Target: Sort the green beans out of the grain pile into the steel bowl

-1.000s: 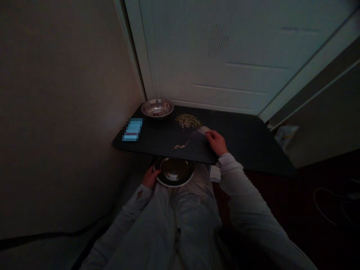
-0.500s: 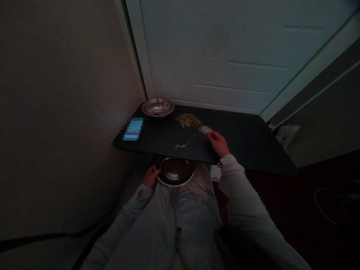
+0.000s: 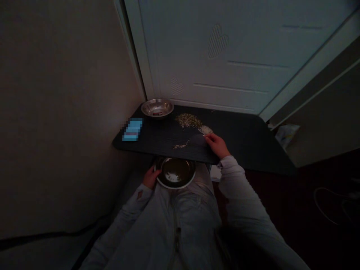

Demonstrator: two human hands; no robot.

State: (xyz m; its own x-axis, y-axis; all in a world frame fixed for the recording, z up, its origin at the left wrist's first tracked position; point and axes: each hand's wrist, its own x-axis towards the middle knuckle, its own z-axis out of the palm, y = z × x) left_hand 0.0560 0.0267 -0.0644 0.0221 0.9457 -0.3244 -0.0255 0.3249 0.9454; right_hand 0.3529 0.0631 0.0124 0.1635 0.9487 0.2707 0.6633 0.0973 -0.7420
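Below the table's front edge, my left hand [image 3: 151,177] is closed on the left rim of a metal bowl [image 3: 174,186] over my lap; some small grains show inside. My right hand [image 3: 218,145] is over the dark tabletop, its fingers pinching a thin, greyish, flat piece like a plastic card [image 3: 197,140]. Just beyond those fingers lies a small heap of pale grains [image 3: 206,129]. Touching it on the left is a larger heap of mixed green and pale grains [image 3: 188,120]. A short line of pale grains [image 3: 179,146] lies left of the card.
A second metal bowl [image 3: 157,108] with a label inside stands at the table's back left. In front of it lies a phone-like, pixelated rectangle [image 3: 132,129]. The dark table [image 3: 247,142] meets a white door [image 3: 185,45]. A cable [image 3: 319,202] lies on the floor at right.
My right hand has shifted slightly nearer and left, and the flat piece shows more clearly. The bowl in my left hand has tilted a little.
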